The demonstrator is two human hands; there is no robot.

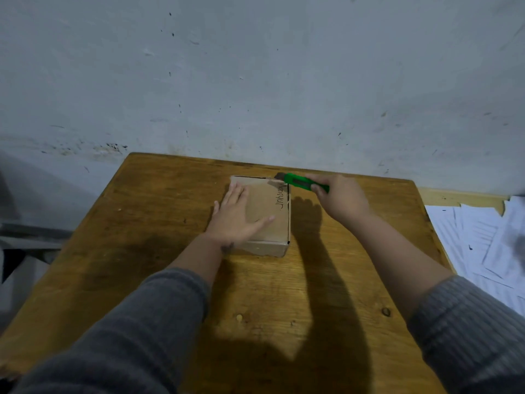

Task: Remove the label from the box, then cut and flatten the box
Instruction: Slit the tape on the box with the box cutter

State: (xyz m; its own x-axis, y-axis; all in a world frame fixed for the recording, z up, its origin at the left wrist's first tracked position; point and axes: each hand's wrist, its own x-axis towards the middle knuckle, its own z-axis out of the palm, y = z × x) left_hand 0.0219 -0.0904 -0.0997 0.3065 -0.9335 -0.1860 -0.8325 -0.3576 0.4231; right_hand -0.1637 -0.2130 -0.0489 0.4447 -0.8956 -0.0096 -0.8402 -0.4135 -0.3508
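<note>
A small brown cardboard box point(265, 201) lies closed on the wooden table point(159, 223), near the back edge, with handwriting along its right side. My left hand point(237, 216) rests flat on the box's top, fingers spread. My right hand point(341, 199) grips a green utility knife point(302, 182), whose tip sits at the box's far right corner. No label is visible on the box's top.
A grey wall point(255, 81) stands right behind the table. Several white printed sheets point(488, 240) lie on a second surface to the right. The table has bare wood in front of and to the left of the box.
</note>
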